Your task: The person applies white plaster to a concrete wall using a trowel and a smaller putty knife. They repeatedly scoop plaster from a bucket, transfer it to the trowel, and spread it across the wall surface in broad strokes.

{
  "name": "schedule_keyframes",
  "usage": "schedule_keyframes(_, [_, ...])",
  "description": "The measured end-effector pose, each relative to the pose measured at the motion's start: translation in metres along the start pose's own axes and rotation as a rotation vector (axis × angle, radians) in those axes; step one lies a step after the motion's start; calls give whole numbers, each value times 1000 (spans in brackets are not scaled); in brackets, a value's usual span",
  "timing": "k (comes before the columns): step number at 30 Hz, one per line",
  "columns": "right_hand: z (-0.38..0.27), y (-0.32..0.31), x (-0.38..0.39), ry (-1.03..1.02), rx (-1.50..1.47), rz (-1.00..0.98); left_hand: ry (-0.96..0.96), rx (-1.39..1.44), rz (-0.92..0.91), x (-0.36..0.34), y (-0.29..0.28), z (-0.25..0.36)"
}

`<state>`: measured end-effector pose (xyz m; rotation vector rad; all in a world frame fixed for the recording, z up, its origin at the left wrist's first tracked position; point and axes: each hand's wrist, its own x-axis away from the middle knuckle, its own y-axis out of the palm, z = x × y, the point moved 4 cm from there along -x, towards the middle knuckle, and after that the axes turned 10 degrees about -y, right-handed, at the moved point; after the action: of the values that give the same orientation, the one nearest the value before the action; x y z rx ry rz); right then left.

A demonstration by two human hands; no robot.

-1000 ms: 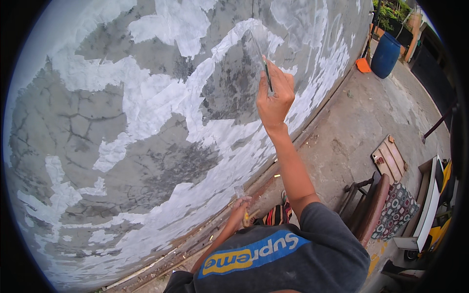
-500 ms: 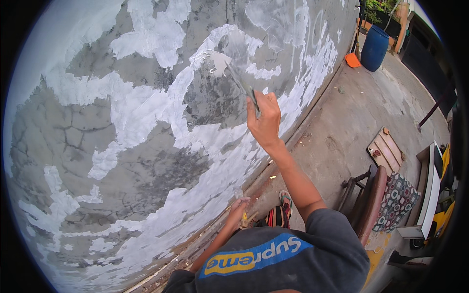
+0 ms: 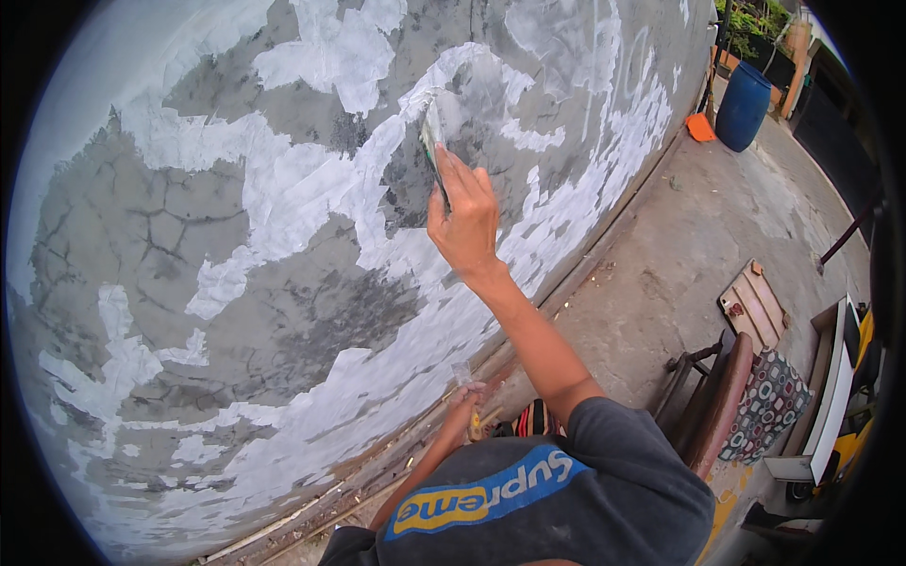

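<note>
A grey wall with patches of white putty fills the left and middle. My right hand is closed on a thin, flat putty spreader, its blade tilted against the wall near the top middle. Fresh putty shows around the blade's far edge. Lower down, close to the wall's foot, my left hand grips a putty knife with a yellow handle; its pale blade points up toward the wall.
On the right, concrete floor runs along the wall. A blue barrel and an orange dustpan stand at the far end. Nearer are a wooden panel, a brown chair with patterned cloth, and a white-edged frame.
My right hand has moved left along the wall with the spreader, and the blade has turned more upright. The whole view has shifted slightly. My left hand keeps its hold low down.
</note>
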<state>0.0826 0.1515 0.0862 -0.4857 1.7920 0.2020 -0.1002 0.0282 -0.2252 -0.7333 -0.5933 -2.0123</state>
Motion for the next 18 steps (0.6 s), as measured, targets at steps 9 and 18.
schedule_keyframes(9, [49,-25,-9,119,65,47,83,38,22,4,0,1])
schedule_keyframes(18, [14,-14,18,-150,-21,-72,40,33,-2,-7,-1,-13])
